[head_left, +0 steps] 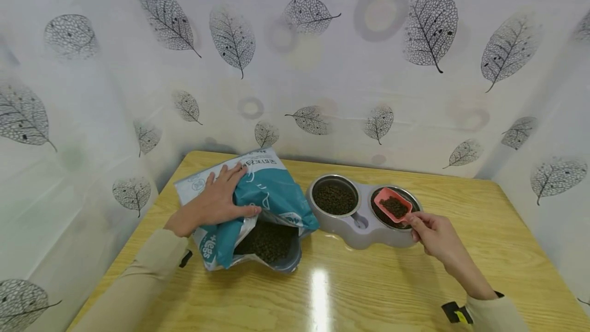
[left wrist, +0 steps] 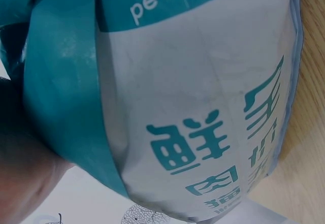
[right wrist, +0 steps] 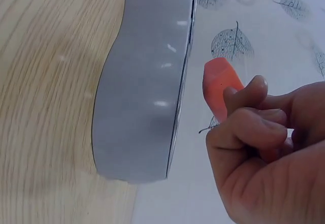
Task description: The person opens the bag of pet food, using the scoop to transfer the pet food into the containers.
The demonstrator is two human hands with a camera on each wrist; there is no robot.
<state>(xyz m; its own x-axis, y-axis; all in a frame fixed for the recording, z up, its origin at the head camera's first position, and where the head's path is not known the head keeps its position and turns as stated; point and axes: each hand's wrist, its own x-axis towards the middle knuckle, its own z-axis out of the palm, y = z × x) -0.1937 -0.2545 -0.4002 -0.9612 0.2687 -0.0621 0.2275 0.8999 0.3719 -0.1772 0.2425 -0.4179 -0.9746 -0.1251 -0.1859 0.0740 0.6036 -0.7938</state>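
Observation:
In the head view my left hand [head_left: 218, 201] rests on a teal and white pet food bag [head_left: 272, 183], fingers spread over the printing and thumb out along the fold near the opening. The bag lies with its mouth towards me, and brown kibble [head_left: 272, 242] shows inside. My right hand [head_left: 435, 234] pinches the handle of a coral-pink scoop [head_left: 382, 198]. Kibble lies in the scoop, which is over the right bowl [head_left: 418, 204] of a grey double feeder [head_left: 392, 238]. The right wrist view shows the fingers curled round the handle, the scoop [right wrist: 218, 84] beside the feeder's rim.
Kibble also lies in the feeder's left bowl [head_left: 318, 181], just right of the bag. Everything stands on a light wooden table [head_left: 359, 291], with a leaf-patterned curtain [head_left: 336, 65] behind it and at both sides.

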